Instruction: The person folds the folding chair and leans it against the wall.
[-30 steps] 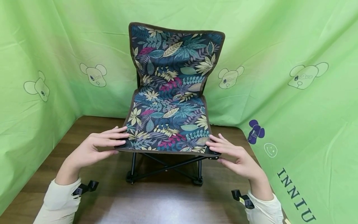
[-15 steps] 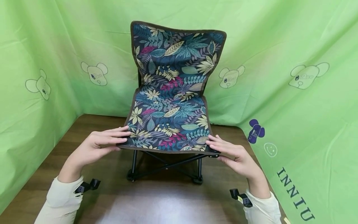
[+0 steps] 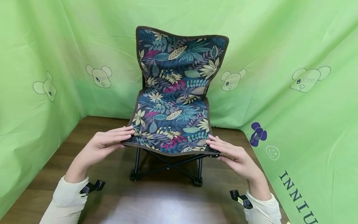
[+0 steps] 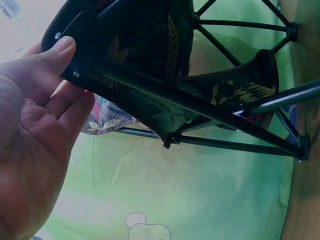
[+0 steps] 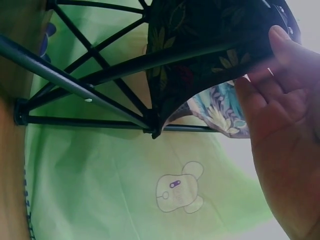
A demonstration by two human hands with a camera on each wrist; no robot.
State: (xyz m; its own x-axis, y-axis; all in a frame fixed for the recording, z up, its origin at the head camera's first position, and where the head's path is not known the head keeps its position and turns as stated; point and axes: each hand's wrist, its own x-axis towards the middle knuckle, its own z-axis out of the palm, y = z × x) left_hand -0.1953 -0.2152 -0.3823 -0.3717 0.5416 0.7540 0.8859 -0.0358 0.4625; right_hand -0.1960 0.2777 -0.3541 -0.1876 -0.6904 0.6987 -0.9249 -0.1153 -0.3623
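Note:
A small folding chair (image 3: 170, 119) with dark leaf-print fabric and black tube legs stands unfolded, its back away from me. At the seat's front left corner my left hand (image 3: 102, 144) pinches the fabric, fingers on top and thumb below. In the left wrist view the thumb (image 4: 62, 47) lies on the corner's underside beside metal rivets. My right hand (image 3: 237, 157) grips the front right corner likewise, and the right wrist view shows its thumb (image 5: 280, 37) under the seat. Between the hands the seat's front edge (image 3: 170, 155) dips in the middle.
The chair's crossed legs (image 3: 167, 168) rest on a brown wooden table (image 3: 165, 203). Green curtains (image 3: 279, 37) with printed bear heads hang close round the back and both sides. Black wrist mounts (image 3: 93, 186) sit at both cuffs.
My left hand has moved right, bringing the seat's left corner inward, and the front edge now sags more. The right hand keeps its grip nearly in place. The head view has shifted slightly.

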